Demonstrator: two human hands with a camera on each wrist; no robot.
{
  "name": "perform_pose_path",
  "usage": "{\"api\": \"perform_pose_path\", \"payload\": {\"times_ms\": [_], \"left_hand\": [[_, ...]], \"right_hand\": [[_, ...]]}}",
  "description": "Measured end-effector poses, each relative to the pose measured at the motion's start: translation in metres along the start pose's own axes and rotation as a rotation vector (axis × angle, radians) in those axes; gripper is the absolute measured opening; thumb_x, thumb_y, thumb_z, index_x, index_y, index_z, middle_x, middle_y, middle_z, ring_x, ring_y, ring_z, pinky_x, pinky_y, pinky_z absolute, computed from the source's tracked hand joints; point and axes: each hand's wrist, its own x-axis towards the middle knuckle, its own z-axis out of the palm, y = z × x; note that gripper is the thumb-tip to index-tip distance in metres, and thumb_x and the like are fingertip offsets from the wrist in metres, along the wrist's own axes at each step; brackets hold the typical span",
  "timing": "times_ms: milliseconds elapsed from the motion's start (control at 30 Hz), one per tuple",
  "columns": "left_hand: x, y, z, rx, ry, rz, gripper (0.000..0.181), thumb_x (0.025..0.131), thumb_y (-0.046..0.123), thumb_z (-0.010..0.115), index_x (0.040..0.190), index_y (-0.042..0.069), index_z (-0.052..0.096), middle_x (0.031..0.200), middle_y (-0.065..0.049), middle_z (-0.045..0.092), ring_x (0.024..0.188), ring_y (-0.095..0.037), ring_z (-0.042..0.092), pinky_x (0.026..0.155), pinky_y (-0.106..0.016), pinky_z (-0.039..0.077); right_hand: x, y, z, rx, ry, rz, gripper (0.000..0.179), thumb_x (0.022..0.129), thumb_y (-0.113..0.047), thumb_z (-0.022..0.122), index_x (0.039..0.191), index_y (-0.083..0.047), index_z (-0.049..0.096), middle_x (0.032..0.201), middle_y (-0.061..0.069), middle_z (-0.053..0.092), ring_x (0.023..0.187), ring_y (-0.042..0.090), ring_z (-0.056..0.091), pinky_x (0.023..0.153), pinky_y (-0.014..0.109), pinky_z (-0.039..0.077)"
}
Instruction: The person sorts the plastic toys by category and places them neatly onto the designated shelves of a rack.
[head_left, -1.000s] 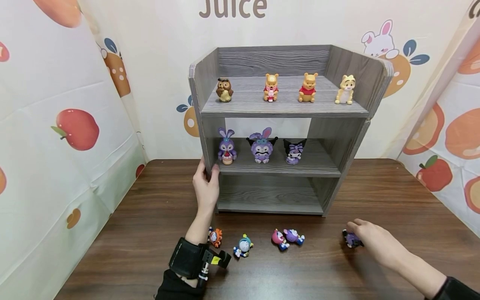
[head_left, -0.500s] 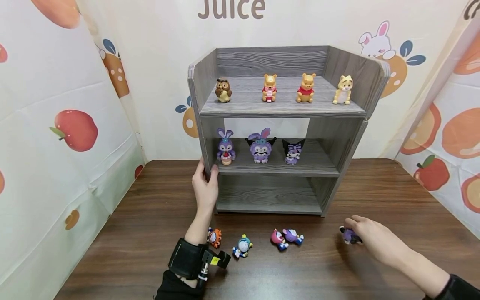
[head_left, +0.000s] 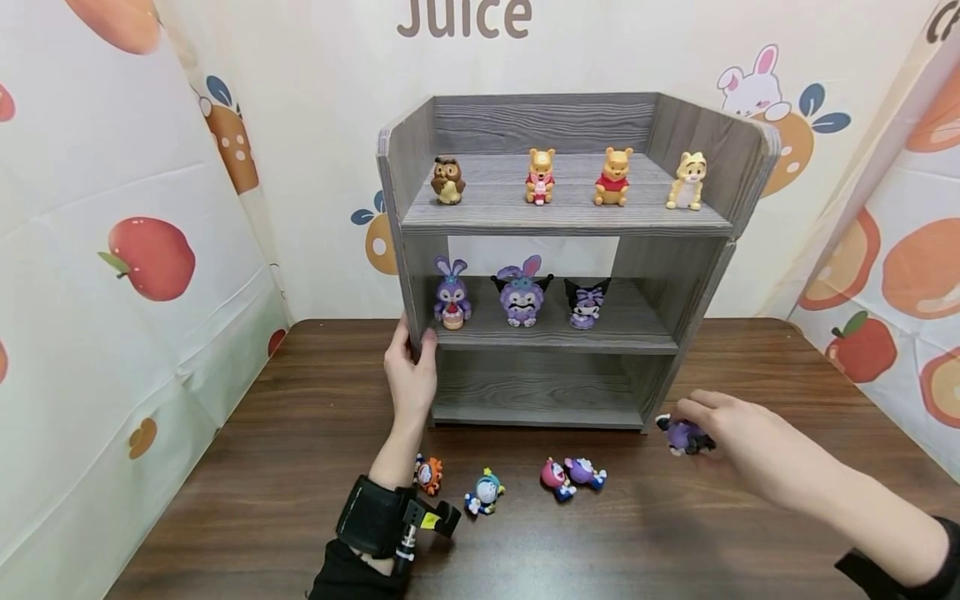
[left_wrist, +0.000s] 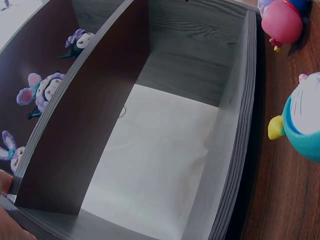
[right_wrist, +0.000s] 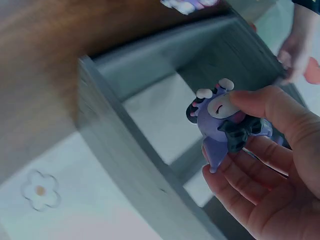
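My left hand (head_left: 412, 379) grips the left side panel of the grey wooden shelf (head_left: 555, 229) around the height of its middle board. To the right of the shelf, my right hand (head_left: 738, 437) pinches a purple and black figurine (head_left: 684, 436) between thumb and fingers, above the tabletop. Seen in the right wrist view, this figurine (right_wrist: 217, 120) has a pale face and lies sideways in the fingers. On the middle board stand a purple rabbit figurine (head_left: 452, 293), a larger purple rabbit-eared figurine (head_left: 522, 292) and a black-eared figurine (head_left: 587, 303).
The top board carries an owl figurine (head_left: 447, 181), two yellow bear figurines (head_left: 540, 177) and a cream figurine (head_left: 687, 181). On the brown table lie an orange figurine (head_left: 430, 474), a teal-and-white one (head_left: 484, 492), a pink one (head_left: 557, 479) and a purple one (head_left: 586, 472).
My right hand has lifted the purple and black figurine off the table and moved it up and left, nearer the shelf. My left hand stays on the side panel.
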Motion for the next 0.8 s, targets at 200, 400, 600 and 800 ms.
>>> {"api": "perform_pose_path", "payload": {"times_ms": [200,400,600,800], "left_hand": [[0.000,0.000,0.000,-0.009,-0.007,0.005,0.042,0.084,-0.005,0.049,0.126,-0.004,0.046,0.127,-0.017,0.046,0.113,-0.022,0.046,0.088,-0.028,0.039],[-0.001,-0.001,0.000,-0.001,0.004,0.037,0.042,0.083,-0.001,0.049,0.125,-0.002,0.048,0.125,-0.017,0.048,0.109,-0.021,0.049,0.084,-0.030,0.042],[-0.001,0.000,0.000,0.021,0.000,0.013,0.041,0.084,-0.002,0.050,0.125,-0.002,0.047,0.127,-0.015,0.046,0.109,-0.021,0.049,0.083,-0.027,0.042],[0.000,0.010,0.000,0.020,-0.015,-0.014,0.041,0.084,-0.008,0.047,0.125,-0.008,0.044,0.126,-0.020,0.045,0.111,-0.027,0.047,0.085,-0.029,0.041]], "right_hand": [[0.021,-0.001,-0.021,-0.013,0.024,-0.031,0.049,0.045,-0.002,0.082,0.088,-0.010,0.059,0.080,-0.008,0.051,0.068,0.008,0.054,0.055,0.029,0.046],[0.042,0.004,-0.032,-0.019,0.019,-0.021,0.047,0.048,0.000,0.081,0.089,-0.007,0.059,0.079,-0.006,0.051,0.068,0.008,0.053,0.058,0.030,0.046],[0.064,0.013,-0.038,-0.017,-0.014,0.021,0.040,0.054,0.001,0.079,0.088,-0.003,0.059,0.078,0.001,0.053,0.067,0.014,0.055,0.058,0.034,0.046],[0.083,0.028,-0.038,-0.038,-0.058,0.043,0.032,0.059,0.003,0.073,0.088,0.000,0.058,0.077,0.005,0.053,0.066,0.018,0.054,0.057,0.035,0.044]]}}
